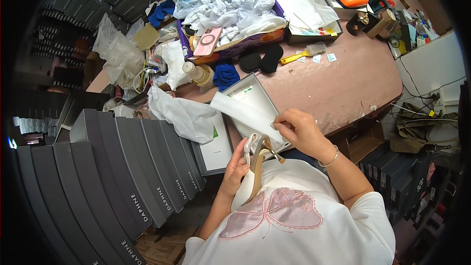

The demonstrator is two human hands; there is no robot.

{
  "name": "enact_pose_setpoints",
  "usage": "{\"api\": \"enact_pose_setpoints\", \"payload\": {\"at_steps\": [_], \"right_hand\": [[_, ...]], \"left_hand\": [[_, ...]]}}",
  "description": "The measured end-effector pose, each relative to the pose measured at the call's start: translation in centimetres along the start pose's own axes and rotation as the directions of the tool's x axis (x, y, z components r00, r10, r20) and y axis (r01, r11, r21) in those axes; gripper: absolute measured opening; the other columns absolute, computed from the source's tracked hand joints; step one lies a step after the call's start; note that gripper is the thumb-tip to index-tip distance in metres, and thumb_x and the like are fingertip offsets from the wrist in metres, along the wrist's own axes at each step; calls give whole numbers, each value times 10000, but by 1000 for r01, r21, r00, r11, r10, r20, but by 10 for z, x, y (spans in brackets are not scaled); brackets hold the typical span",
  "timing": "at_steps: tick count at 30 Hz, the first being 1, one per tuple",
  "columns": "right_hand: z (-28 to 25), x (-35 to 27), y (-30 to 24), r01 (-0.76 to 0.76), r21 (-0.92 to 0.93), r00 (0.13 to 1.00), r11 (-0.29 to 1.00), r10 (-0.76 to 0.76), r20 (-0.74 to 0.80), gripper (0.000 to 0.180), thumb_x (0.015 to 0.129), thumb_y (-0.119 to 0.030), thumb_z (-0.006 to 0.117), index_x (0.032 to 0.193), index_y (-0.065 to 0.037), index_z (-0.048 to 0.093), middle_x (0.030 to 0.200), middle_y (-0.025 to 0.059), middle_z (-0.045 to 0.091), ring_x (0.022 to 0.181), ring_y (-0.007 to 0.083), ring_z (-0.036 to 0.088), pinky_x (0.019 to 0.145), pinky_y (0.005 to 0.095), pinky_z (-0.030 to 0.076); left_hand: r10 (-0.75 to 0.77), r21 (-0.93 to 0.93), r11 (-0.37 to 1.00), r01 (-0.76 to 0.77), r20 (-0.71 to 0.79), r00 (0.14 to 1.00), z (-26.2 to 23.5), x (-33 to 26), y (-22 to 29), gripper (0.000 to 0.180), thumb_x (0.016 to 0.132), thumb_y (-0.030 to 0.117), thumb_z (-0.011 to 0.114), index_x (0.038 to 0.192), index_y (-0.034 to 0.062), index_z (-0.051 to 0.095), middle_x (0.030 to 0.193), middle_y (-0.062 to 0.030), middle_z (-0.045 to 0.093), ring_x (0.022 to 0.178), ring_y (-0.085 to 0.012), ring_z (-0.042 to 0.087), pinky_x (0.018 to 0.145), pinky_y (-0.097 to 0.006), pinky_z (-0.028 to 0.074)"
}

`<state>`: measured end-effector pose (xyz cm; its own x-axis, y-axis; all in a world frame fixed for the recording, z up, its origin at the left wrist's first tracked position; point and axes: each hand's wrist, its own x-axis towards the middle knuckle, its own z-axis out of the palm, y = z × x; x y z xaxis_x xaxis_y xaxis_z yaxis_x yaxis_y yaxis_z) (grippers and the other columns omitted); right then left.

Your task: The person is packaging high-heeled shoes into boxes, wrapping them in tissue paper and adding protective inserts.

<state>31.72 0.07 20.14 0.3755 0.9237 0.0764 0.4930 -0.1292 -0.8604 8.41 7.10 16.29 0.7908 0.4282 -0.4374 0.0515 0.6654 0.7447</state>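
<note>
Closest to the camera, a white shirt (314, 238) with a pink butterfly is seen in the lower middle of the frame. Just above it, a white heeled shoe (256, 177) is held tilted, heel up, by the left hand (238, 172), whose fingers are curled closed about its side and strap. At centre right, the right hand (300, 130) is poised beside a white paper sheet (243, 113); its thumb and forefinger are bent together, but whether anything is pinched cannot be told. The sheet is laid across an open box (251, 90). Stacked grey boxes (128, 167) are ranged at lower left; a yellow brush (294, 58) is placed at upper right of centre.
</note>
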Motion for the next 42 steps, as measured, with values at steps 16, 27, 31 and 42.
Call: {"api": "enact_pose_setpoints", "payload": {"at_steps": [16, 27, 31, 42], "right_hand": [[30, -20, -36, 296, -101, 914, 950, -250, 321, 105, 788, -154, 679, 867, -101, 635, 754, 27, 579, 716, 208, 566, 680, 342, 360], [33, -18, -40, 339, -137, 910, 931, -288, 299, 103, 746, -103, 679, 820, -72, 613, 742, 48, 554, 714, 231, 554, 672, 358, 362], [35, -14, -31, 352, -201, 908, 914, -281, 312, 106, 741, -104, 683, 813, -76, 610, 748, 41, 556, 719, 232, 551, 672, 359, 356], [35, -23, -43, 356, -77, 892, 931, -315, 323, 107, 737, -108, 683, 804, -78, 606, 736, 42, 552, 719, 225, 552, 674, 354, 352]], "left_hand": [[18, -26, 1000, -18, -15, 1000, 3, -7, 2, 716, 859, 92, 444, 1504, 56, 136, 1220, -139, 546, 1025, -115, 549, 876, -233, 424], [34, 24, 999, -34, -17, 999, 1, -8, -3, 712, 866, 57, 454, 1504, 58, 138, 1146, -110, 579, 911, -75, 546, 785, -213, 436], [12, -4, 1000, -12, -24, 1000, -5, -7, -7, 708, 867, 61, 465, 1502, 61, 154, 1146, -108, 580, 910, -75, 547, 782, -211, 437], [38, -26, 999, -39, -37, 999, 1, -7, -5, 701, 869, 81, 476, 1500, 72, 172, 1162, -115, 575, 942, -90, 557, 804, -213, 440]]}}
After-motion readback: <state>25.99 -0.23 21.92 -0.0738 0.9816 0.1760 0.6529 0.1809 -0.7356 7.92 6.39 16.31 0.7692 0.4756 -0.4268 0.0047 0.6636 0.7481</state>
